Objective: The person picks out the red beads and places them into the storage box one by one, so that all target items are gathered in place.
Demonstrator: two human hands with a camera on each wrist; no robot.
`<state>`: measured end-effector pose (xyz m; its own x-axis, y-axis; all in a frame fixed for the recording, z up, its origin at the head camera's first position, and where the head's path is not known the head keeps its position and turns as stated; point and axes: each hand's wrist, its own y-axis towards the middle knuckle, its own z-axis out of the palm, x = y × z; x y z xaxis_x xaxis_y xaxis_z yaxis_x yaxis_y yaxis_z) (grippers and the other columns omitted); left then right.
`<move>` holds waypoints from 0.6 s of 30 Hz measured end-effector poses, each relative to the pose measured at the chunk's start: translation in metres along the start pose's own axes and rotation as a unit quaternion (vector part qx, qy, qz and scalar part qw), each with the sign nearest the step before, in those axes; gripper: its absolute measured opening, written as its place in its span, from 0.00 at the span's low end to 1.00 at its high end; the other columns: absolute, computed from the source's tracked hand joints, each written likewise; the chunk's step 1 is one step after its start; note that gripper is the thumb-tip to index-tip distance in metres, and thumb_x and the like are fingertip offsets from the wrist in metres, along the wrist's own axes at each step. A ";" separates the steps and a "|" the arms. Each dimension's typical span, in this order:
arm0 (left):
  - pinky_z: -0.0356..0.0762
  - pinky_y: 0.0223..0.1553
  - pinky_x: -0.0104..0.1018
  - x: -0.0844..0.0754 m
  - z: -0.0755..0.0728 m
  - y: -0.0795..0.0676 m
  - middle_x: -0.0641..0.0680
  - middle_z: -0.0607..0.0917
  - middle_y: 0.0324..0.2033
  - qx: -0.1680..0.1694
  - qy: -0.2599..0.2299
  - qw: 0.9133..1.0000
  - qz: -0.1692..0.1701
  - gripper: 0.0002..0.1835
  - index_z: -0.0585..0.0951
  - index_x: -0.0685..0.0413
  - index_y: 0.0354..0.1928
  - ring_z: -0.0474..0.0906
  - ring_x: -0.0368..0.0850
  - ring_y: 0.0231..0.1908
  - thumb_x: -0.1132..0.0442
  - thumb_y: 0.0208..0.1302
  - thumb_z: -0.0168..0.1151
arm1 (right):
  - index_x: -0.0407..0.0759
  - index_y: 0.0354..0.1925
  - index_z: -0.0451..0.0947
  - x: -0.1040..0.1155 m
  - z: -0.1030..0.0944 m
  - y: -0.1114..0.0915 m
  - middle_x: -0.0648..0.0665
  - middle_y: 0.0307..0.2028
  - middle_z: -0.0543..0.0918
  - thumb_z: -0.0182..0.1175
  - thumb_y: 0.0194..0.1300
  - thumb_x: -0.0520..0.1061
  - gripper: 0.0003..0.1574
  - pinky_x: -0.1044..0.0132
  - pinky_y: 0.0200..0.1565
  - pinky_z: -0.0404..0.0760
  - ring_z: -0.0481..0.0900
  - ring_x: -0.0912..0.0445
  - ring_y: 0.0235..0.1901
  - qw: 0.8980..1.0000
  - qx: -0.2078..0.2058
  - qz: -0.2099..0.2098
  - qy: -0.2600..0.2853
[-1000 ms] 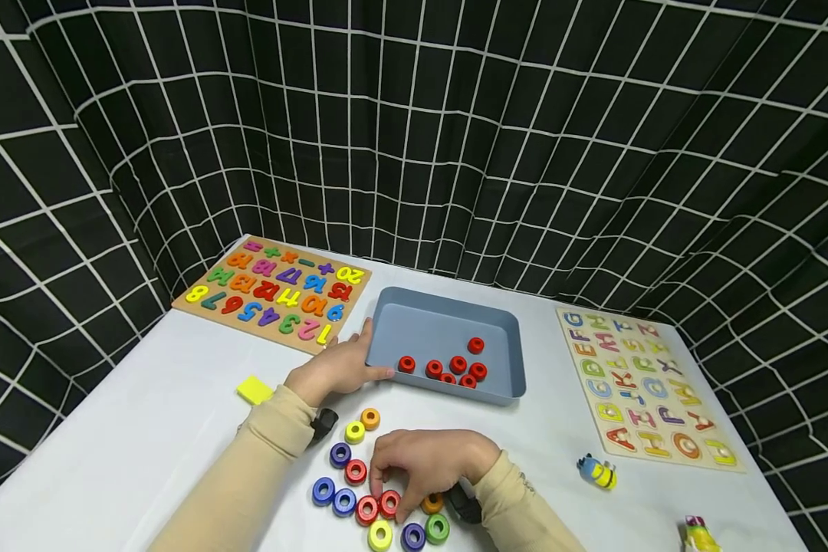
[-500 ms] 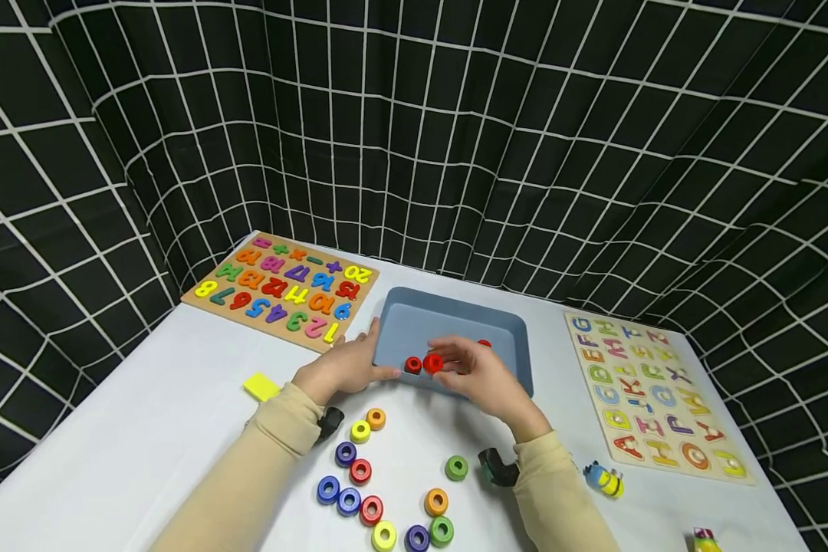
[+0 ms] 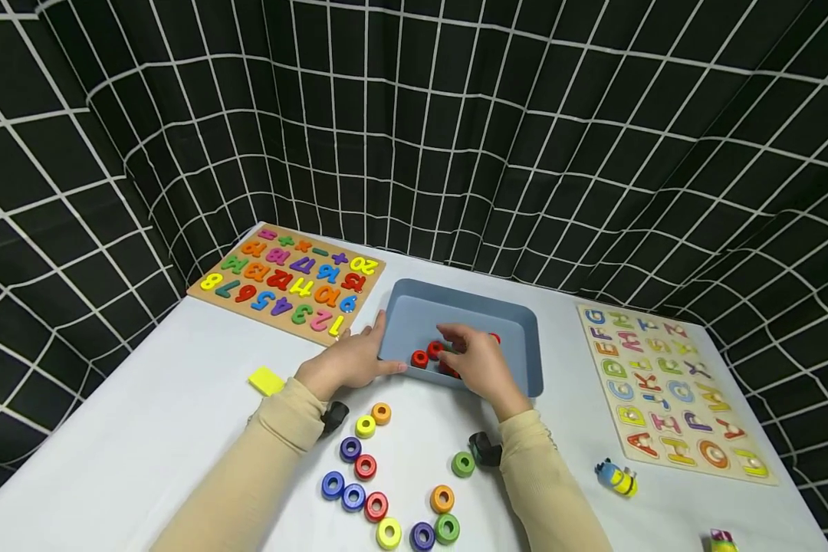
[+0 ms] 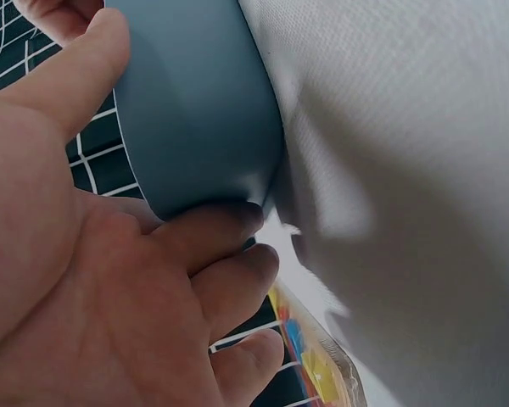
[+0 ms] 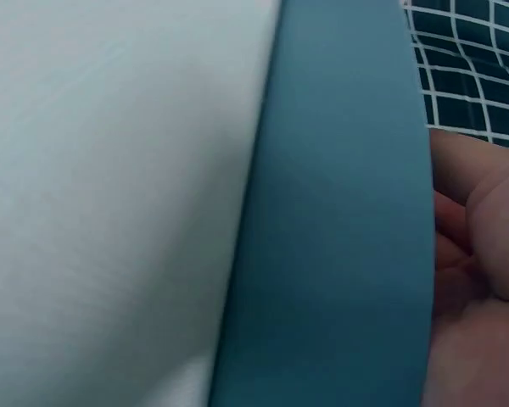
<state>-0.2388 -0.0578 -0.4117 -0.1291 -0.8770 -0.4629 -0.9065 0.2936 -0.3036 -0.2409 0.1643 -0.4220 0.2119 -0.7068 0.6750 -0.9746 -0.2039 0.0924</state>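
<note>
A shallow grey-blue tray (image 3: 455, 309) holds several red rings (image 3: 419, 359) near its front wall. My left hand (image 3: 348, 363) grips the tray's front left corner, thumb at the front rim and fingers along the left side. In the left wrist view, the fingertips (image 4: 259, 264) bend against the outside of that corner. Over the front wall reaches my right hand (image 3: 484, 366), thumb and forefinger parted above the red rings. One red ring (image 3: 435, 350) lies just left of its fingertips. The right wrist view has the tray wall covering part of the fingers.
Loose coloured rings lie in front of the tray, including a purple ring (image 3: 422, 536) and a green ring (image 3: 463, 464). A number board (image 3: 286, 280) is at back left, a letter board (image 3: 672, 395) at right. Nearby are a yellow block (image 3: 266, 381) and a bee-like toy (image 3: 617, 478).
My right hand went from the loose rings into the tray with a red ring and let it go there. My left hand has stayed at the tray's corner.
</note>
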 end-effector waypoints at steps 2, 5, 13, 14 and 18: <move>0.36 0.75 0.56 -0.001 -0.004 0.001 0.65 0.56 0.73 -0.003 0.000 1.000 -0.001 0.58 0.34 0.54 0.76 0.52 0.59 0.74 0.33 0.61 0.56 | 0.46 0.58 0.78 0.004 -0.004 0.002 0.43 0.54 0.84 0.66 0.60 0.39 0.26 0.56 0.54 0.81 0.83 0.50 0.52 1.000 -0.009 -0.018 -0.009; 0.36 0.75 0.56 -0.003 -0.009 0.003 0.65 0.56 0.73 -0.012 0.008 1.000 0.008 0.58 0.34 0.56 0.76 0.53 0.58 0.74 0.33 0.61 0.55 | 0.46 0.53 0.80 0.011 -0.010 0.003 0.44 0.49 0.85 0.65 0.61 0.39 0.21 0.56 0.52 0.82 0.84 0.50 0.49 0.999 -0.018 -0.036 0.001; 0.35 0.75 0.56 -0.002 -0.008 0.004 0.66 0.58 0.71 -0.009 0.019 1.000 0.020 0.58 0.34 0.59 0.75 0.54 0.56 0.73 0.33 0.62 0.55 | 0.44 0.40 0.83 0.025 -0.012 -0.018 0.49 0.37 0.86 0.65 0.61 0.40 0.07 0.65 0.43 0.82 0.82 0.57 0.37 0.979 0.168 -0.083 0.081; 0.36 0.75 0.56 -0.001 -0.007 0.003 0.66 0.58 0.71 -0.008 0.018 1.000 0.021 0.58 0.34 0.59 0.75 0.54 0.56 0.73 0.34 0.62 0.54 | 0.44 0.39 0.83 0.025 -0.010 -0.022 0.49 0.36 0.86 0.65 0.61 0.40 0.06 0.66 0.42 0.82 0.81 0.58 0.36 0.970 0.209 -0.087 0.086; 0.35 0.75 0.56 0.002 -0.001 0.001 0.67 0.58 0.71 -0.004 0.008 1.000 0.021 0.57 0.34 0.60 0.75 0.54 0.57 0.73 0.34 0.63 0.54 | 0.48 0.37 0.83 0.028 0.002 -0.039 0.51 0.34 0.86 0.67 0.59 0.39 0.06 0.70 0.39 0.81 0.81 0.61 0.32 0.922 0.368 -0.091 0.080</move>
<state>-0.2402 -0.0595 -0.4116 -0.1730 -0.8702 -0.4613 -0.9034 0.3268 -0.2778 -0.1970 0.1510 -0.4077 0.2961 -0.5193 0.8017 -0.5980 -0.7552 -0.2684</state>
